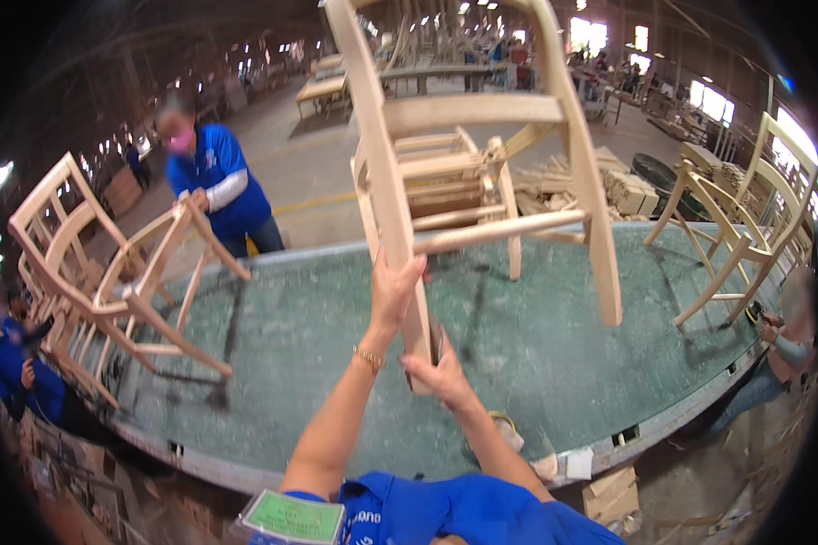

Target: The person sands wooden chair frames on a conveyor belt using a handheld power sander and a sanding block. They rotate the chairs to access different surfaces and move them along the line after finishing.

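Observation:
An unpainted wooden chair frame (471,111) is tipped up in front of me, its legs pointing toward me and to the lower right. My left hand (396,295) is closed around its near left leg, below the round crossbar. Lower down, my right hand (441,371) is closed at that leg's end, thumb on the near face. Between its fingers and the leg shows the edge of a thin brown sheet (437,340) that looks like sandpaper; most of it is hidden.
The chair is over a long green-topped table (554,363). Other wooden chairs stand at left (109,291) and right (745,209). A co-worker in blue (218,182) handles the left one; more people are at both ends. A small round-rimmed item (507,429) lies near my right forearm.

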`<state>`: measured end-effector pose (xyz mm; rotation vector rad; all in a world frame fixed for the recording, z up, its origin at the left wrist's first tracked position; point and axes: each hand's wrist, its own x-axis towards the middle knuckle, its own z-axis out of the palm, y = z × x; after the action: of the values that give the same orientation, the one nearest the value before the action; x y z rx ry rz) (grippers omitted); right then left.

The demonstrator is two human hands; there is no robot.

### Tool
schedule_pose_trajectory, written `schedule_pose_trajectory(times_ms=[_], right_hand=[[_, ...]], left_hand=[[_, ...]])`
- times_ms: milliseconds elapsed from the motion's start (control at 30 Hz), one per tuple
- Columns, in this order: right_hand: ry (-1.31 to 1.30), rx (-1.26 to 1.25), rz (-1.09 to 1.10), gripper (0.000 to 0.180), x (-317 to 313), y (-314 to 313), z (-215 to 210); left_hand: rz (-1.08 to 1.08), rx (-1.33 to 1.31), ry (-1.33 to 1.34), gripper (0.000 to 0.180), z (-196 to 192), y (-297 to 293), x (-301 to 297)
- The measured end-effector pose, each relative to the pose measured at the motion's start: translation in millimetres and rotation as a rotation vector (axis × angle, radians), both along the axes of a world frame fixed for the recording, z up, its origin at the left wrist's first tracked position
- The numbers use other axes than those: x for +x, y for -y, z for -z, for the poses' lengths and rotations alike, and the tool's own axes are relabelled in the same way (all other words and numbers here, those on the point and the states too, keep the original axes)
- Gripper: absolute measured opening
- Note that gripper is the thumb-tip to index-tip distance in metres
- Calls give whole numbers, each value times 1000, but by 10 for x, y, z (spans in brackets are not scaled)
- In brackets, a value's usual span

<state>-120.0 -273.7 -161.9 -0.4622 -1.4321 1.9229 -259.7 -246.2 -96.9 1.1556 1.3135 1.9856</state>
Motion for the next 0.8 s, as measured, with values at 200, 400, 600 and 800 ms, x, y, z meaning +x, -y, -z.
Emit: schedule_pose_trajectory(times_ms=[200, 400, 600, 800], right_hand=[[128, 36, 84, 78, 454, 53, 194], [456, -1, 219, 69, 1942, -87, 104], [802, 560, 911, 73, 2124, 76, -99], [752, 648, 1180, 70, 1940, 71, 9]], left_hand=[[177, -48, -10, 49, 180, 103, 175], [35, -287, 9, 69, 954, 319, -727], [-200, -431, -119, 80, 1421, -182, -1191], [114, -285, 244, 66, 1396, -777, -1167]])
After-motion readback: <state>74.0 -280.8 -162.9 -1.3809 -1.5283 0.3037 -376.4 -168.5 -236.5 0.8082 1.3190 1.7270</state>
